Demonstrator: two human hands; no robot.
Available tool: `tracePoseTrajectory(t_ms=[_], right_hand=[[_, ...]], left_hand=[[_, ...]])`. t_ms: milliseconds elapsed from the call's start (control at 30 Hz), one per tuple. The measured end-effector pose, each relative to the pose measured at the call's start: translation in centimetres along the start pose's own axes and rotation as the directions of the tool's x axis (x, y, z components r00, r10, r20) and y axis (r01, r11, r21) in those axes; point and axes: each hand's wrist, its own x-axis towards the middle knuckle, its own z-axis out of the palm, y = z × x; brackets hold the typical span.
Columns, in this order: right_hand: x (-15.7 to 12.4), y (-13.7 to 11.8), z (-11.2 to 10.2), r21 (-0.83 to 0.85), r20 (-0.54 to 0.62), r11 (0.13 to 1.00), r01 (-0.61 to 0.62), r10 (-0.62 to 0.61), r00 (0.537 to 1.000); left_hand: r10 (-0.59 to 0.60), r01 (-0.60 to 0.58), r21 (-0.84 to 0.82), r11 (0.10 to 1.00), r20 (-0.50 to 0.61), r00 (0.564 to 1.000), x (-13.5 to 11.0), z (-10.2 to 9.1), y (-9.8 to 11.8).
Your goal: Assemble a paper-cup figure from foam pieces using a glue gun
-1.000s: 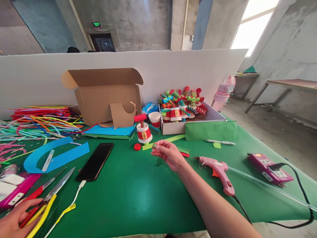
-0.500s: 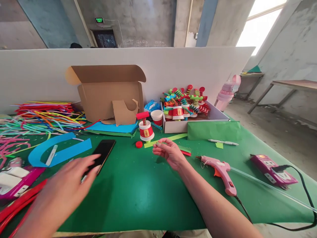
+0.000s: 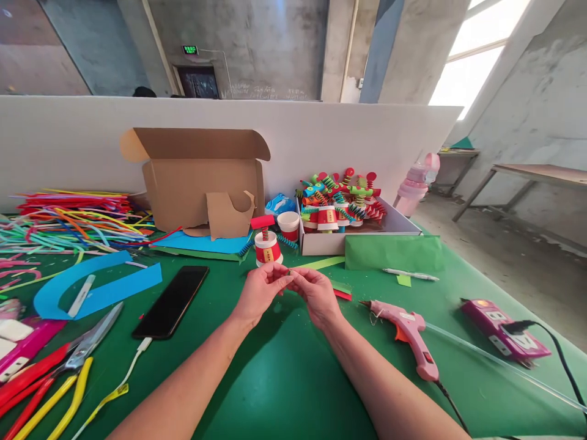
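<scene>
Both hands meet over the middle of the green table, fingertips touching. My left hand (image 3: pixel 260 293) is closed in a pinch, and so is my right hand (image 3: pixel 317 294). Between the fingertips is something tiny that I cannot make out. Just behind my left hand stands a red and white paper cup figure (image 3: pixel 268 249) with a red paper roll (image 3: pixel 262 222) on a folded paper spring. Under and behind my right hand lie a light green paper strip (image 3: pixel 326 263) and short green and red strips (image 3: pixel 342 289).
Left are a black phone (image 3: pixel 172 302) on a cable, scissors (image 3: pixel 98 333), yellow-handled pliers (image 3: pixel 76 391), a curled blue strip (image 3: pixel 119 293) and pipe cleaners (image 3: pixel 82 214). Right are a pink glue gun (image 3: pixel 406 330) and a power strip (image 3: pixel 499 330). A box (image 3: pixel 321 244) of figures stands behind.
My left hand has moved from over the phone at the left to meet my right hand, uncovering the phone, scissors and pliers. My right hand stays pinched near the same spot.
</scene>
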Motion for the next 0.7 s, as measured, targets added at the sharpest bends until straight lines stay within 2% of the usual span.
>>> tracePoseTrajectory(t_ms=[100, 233, 533, 600, 700], right_hand=[[-0.2, 0.3, 0.4, -0.035, -0.011, 0.998, 0.045, -0.046, 0.999], [-0.4, 0.8, 0.7, -0.063, -0.029, 0.994, 0.085, -0.087, 0.996], [-0.3, 1.7, 1.0, -0.145, -0.104, 0.981, 0.131, -0.147, 0.984], [-0.2, 1.7, 0.9, -0.146, -0.103, 0.983, 0.112, -0.127, 0.986], [0.0, 1.1, 0.7, -0.055, -0.061, 0.998, 0.027, -0.031, 0.998]], left_hand=[[-0.02, 0.02, -0.052, 0.998, -0.011, 1.0, -0.2, 0.1, -0.5], [0.03, -0.031, -0.021, 0.999, -0.043, 0.999, -0.2, -0.1, -0.9], [0.206, -0.161, 0.268, 0.95, -0.15, 0.967, -0.3, 0.5, -2.6], [0.192, -0.148, 0.246, 0.958, -0.166, 0.967, -0.1, 0.5, -2.7], [0.11, -0.096, 0.093, 0.991, -0.165, 0.98, 0.1, 0.3, -2.4]])
